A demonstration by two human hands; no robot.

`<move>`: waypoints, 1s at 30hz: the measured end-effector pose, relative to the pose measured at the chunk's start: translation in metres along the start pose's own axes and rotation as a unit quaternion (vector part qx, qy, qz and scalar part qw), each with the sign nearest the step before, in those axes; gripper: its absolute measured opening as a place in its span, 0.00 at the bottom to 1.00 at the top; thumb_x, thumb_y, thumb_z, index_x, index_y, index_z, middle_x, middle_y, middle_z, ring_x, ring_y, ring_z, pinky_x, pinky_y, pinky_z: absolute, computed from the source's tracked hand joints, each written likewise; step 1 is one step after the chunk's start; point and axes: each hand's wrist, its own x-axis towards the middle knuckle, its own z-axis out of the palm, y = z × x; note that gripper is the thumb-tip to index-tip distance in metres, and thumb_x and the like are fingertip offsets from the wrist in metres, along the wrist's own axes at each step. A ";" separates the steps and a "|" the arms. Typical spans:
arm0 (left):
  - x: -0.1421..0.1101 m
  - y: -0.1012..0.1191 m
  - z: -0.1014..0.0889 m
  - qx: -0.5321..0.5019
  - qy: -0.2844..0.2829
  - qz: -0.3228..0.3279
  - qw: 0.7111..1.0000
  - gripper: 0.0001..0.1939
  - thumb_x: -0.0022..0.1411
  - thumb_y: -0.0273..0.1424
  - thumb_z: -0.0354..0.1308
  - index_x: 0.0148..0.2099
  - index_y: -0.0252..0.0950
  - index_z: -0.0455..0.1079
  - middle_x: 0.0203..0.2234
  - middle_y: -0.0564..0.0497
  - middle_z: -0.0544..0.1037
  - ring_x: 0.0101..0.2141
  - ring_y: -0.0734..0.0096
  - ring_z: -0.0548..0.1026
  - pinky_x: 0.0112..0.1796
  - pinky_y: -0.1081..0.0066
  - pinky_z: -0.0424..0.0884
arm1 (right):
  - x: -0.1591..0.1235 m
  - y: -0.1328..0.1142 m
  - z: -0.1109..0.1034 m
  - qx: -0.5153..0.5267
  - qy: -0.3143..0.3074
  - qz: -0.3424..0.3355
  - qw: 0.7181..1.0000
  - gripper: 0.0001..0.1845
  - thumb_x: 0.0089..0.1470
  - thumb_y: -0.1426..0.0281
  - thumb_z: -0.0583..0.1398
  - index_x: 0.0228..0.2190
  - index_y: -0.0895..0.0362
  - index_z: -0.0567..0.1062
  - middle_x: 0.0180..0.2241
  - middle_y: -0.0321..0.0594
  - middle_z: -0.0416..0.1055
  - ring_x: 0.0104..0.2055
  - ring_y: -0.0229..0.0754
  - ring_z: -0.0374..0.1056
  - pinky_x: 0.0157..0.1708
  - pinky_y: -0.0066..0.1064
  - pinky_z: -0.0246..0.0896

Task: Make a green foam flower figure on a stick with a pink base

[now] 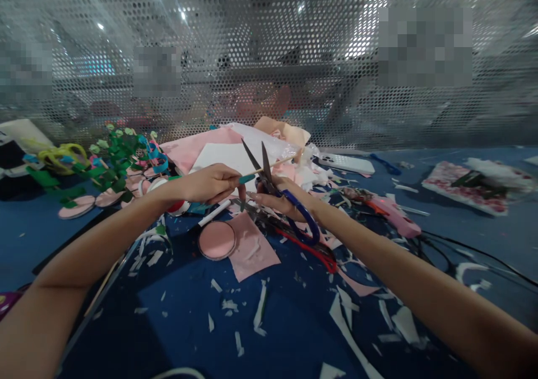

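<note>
Left hand (215, 184) had fingers pinched nearly closed on a thin teal-ended wooden stick (247, 178); right hand's (290, 199) fingers were curled around blue-handled metal scissors (269, 183), blades apart.

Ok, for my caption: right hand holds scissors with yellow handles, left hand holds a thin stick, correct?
Not yellow: the head view shows the right hand holding scissors with blue handles; the left hand does hold a thin stick.

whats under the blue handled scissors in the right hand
Part of a red-handled tool shows below the scissors; the right hand covers whatever lies directly behind it, so that can't be seen.
</note>
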 end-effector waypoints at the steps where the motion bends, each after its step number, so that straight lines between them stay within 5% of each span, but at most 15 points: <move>1: 0.000 0.000 0.000 0.002 0.002 0.002 1.000 0.18 0.63 0.37 0.45 0.34 0.29 0.70 0.06 0.61 0.55 0.09 0.84 0.51 0.14 0.81 0.50 | 0.000 0.000 0.000 0.003 0.000 -0.002 1.000 0.21 0.48 0.52 0.57 0.27 0.59 0.68 0.23 0.38 0.67 0.27 0.38 0.62 0.29 0.30 0.56; 15: -0.002 0.000 -0.002 0.032 0.023 0.000 0.999 0.15 0.64 0.34 0.44 0.35 0.31 0.68 0.07 0.60 0.57 0.09 0.83 0.53 0.15 0.81 0.52 | -0.005 -0.005 -0.007 0.049 -0.041 -0.031 0.997 0.20 0.49 0.52 0.53 0.24 0.58 0.65 0.22 0.36 0.63 0.26 0.36 0.59 0.28 0.29 0.55; 30: -0.001 0.001 0.000 0.030 0.016 -0.006 0.999 0.13 0.63 0.32 0.43 0.34 0.31 0.67 0.07 0.61 0.56 0.10 0.83 0.52 0.14 0.82 0.51 | -0.003 -0.002 -0.002 0.052 -0.012 -0.020 0.998 0.20 0.47 0.52 0.56 0.24 0.57 0.63 0.23 0.36 0.63 0.27 0.37 0.60 0.28 0.30 0.54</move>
